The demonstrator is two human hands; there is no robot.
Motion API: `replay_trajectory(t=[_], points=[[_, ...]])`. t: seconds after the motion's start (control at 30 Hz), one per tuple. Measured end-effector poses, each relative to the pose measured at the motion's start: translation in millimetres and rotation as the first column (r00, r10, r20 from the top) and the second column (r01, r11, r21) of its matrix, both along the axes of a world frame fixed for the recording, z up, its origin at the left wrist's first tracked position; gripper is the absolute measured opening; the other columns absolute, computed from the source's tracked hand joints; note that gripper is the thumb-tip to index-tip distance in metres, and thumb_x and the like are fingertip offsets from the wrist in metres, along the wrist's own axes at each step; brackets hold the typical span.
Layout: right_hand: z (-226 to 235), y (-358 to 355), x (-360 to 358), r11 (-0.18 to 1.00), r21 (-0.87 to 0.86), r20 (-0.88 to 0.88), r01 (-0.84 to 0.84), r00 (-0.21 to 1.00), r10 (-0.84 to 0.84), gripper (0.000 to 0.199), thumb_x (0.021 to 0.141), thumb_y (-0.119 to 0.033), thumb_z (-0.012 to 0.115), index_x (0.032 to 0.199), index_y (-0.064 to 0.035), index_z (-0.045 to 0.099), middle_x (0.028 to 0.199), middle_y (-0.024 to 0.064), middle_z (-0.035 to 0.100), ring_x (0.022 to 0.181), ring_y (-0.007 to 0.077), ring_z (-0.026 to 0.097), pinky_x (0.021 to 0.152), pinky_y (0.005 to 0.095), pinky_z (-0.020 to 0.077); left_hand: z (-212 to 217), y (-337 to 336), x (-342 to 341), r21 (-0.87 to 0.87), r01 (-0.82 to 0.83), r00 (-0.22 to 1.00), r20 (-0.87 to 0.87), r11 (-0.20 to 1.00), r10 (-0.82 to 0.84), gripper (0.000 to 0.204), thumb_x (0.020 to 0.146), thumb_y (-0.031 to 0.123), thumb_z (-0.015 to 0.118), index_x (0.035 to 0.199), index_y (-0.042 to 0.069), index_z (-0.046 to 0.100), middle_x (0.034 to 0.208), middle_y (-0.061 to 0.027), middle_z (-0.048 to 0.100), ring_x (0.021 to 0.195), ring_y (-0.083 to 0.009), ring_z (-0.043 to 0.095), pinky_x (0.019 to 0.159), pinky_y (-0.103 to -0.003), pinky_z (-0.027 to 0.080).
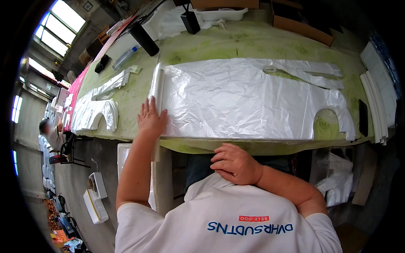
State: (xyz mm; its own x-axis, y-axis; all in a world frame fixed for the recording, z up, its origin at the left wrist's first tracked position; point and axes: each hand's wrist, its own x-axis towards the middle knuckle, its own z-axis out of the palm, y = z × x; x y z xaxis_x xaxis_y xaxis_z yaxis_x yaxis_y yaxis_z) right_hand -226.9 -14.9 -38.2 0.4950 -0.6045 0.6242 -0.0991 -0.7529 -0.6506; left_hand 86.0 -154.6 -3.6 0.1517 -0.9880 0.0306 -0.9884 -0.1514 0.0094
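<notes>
To the right of a smaller white plastic piece (89, 113), your left hand (152, 119) lies palm down, fingers slightly spread and gripping nothing, on the white roll (157, 84) at the left end of a flat white plastic sheet (240, 101) on the green tablecloth (202, 47). Your right hand (237, 163) curls loosely near the table's edge, its contents impossible to tell, with a black slab (363, 118) farther right

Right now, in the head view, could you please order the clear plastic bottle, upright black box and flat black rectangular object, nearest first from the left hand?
From the left hand:
1. Clear plastic bottle: beyond, leftward.
2. Upright black box: far side.
3. Flat black rectangular object: far right.
</notes>
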Motion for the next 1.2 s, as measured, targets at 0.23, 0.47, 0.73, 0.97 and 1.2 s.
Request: replay_trajectory(t=[0.23,0.47,0.73,0.97,1.2], points=[[-3.5,2.4,-2.2,1.0,0.006,0.006,0.025,1.0,-0.025,0.017,0.08,-0.005,0.077,0.097,-0.0065,0.073,0.102,0.0088,0.07,0.104,0.031,0.064,0.096,0.0443,0.0509,-13.4,-6.0,37.6,-0.004,0.038,0.951,-0.307,0.999,-0.037,0.079,0.096,0.041,0.061,0.16,0.013,0.026,0.162,-0.0198,0.032,0.147,-0.0385,0.033,0.12,-0.05,0.027],[-5.5,4.7,-1.3,0.999,0.029,-0.009,0.035,0.999,-0.035,0.015,0.081,-0.006,0.076,0.096,-0.0064,0.073,0.101,0.0086,0.07,0.102,0.0299,0.064,0.094,0.0425,0.0518,22.5,-5.3,51.3,0.14,-0.114,0.981,-0.142,0.983,0.134,0.085,0.09,0.043,0.066,0.161,0.02,0.025,0.145,-0.0228,0.053,0.135,-0.0395,0.05,0.111,-0.045,0.04],[-2.4,11.4,-3.3,0.993,0.09,-0.009,0.078,0.997,-0.078,0.015,0.079,-0.004,0.077,0.094,-0.0065,0.074,0.099,0.01,0.071,0.097,0.0294,0.066,0.087,0.0392,0.0539,4.2,13.6,74.5,0.041,-0.145,0.955,-0.256,0.989,0.15,0.081,0.093,0.042,0.06,0.161,0.018,0.023,0.147,-0.0228,0.052,0.132,-0.0404,0.053,0.11,-0.046,0.041],[-4.4,17.2,2.3,0.986,0.154,0.028,0.065,0.997,-0.07,0.015,0.08,-0.003,0.075,0.095,-0.0058,0.074,0.098,0.0106,0.072,0.094,0.0303,0.067,0.085,0.0392,0.0545,-5.5,47.1,86.4,-0.177,0.022,0.785,-0.607,0.984,-0.127,0.076,0.099,0.022,0.061,0.163,0.017,0.02,0.153,-0.0174,0.048,0.139,-0.0278,0.048,0.112,-0.034,0.038],[-18.3,24.3,13.8,0.706,0.704,0.233,-0.073,0.963,-0.133,0.03,0.096,-0.007,0.066,0.126,-0.0047,0.064,0.114,0.0085,0.068,0.103,0.0158,0.065,0.09,0.03,0.0533,12.1,106.3,-50.2,0.001,0.081,0.106,-0.994,0.997,-0.008,0.062,0.107,0.023,0.053,0.162,0.032,0.026,0.105,-0.0023,0.063,0.085,-0.0085,0.057,0.079,-0.026,0.051]])
